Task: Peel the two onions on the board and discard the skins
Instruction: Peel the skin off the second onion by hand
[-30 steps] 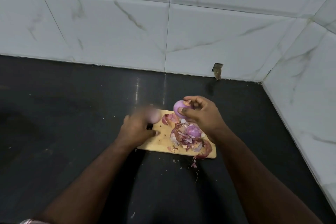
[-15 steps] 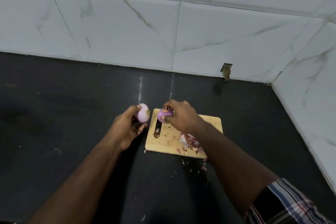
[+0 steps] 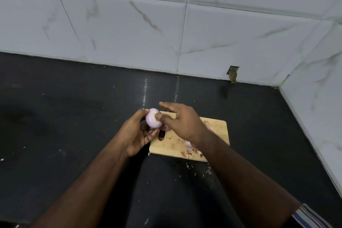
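My left hand [image 3: 136,135] is shut on a peeled pale purple onion [image 3: 151,117], held just off the left end of the wooden cutting board [image 3: 215,128]. My right hand [image 3: 182,121] reaches across the board, with its thumb on that onion and its forefinger stretched out. A second peeled onion [image 3: 166,127] peeks out under the right hand, against my left fingertips. Which hand carries it is hidden. Purple onion skins [image 3: 190,149] lie on the board's near right part, partly covered by my right forearm.
The board lies on a black counter [image 3: 74,126] in a corner of white marble-look tiled walls. Small skin scraps [image 3: 207,170] lie on the counter in front of the board. A broken notch [image 3: 232,74] shows at the foot of the back wall.
My right hand has moved left with the second onion and met my left hand. Both onions are now side by side at the board's left end.
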A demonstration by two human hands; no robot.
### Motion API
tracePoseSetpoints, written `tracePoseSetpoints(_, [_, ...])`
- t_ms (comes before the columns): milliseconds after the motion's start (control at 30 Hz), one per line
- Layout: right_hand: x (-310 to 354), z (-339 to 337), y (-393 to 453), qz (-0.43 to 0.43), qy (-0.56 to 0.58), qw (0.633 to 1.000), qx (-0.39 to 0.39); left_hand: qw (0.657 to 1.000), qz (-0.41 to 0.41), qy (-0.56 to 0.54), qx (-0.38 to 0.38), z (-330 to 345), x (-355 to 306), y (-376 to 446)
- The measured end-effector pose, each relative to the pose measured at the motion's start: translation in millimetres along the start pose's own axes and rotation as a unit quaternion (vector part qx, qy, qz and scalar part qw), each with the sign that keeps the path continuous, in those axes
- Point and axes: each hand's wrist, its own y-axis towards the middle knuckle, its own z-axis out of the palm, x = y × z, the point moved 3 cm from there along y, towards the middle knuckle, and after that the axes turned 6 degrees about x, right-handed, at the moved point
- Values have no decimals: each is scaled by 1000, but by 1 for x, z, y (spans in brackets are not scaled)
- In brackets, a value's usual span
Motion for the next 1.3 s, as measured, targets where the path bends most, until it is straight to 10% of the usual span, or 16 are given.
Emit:
tracePoseSetpoints(333, [-17,-4,-32,-30,105,966,-235,999,46,-12,18,49,16,-13])
tracePoseSetpoints(700, [-34,-26,-48,49,195,972,-126,999,41,-30,19,70,27,-14])
tracePoseSetpoints(1067, [-33,-28,-59,117,287,922,-231,983,172,58,-6,80,34,-6])
tracePoseSetpoints(1300, [-44,-36,-57,67,253,946,-191,991,114,53,44,83,33,-10])
